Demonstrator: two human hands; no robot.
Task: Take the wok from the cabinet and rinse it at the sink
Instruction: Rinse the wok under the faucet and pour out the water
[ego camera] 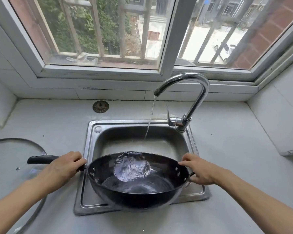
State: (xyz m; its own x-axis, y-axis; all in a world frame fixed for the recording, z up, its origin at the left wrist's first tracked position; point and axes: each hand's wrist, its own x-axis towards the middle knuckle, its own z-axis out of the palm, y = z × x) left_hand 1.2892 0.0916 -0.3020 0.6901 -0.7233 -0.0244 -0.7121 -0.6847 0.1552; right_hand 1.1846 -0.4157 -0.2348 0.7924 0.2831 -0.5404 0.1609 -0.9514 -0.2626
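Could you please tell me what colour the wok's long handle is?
Black, like the wok itself; the handle shows in the head view, gripped by the left hand.

Pale grey bench (227, 166) with an inset steel sink (195, 194); a glass lid (10, 159) lies at left, a round strainer (100, 106) near the back wall.

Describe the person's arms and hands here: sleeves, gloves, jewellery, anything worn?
Both forearms are bare right up to the frame edge. The left hand and right hand have no gloves, and no rings, watch or wristbands show. The only trace of clothing is a dark sliver at the bottom right corner, possibly a sleeve edge; too little shows to tell.
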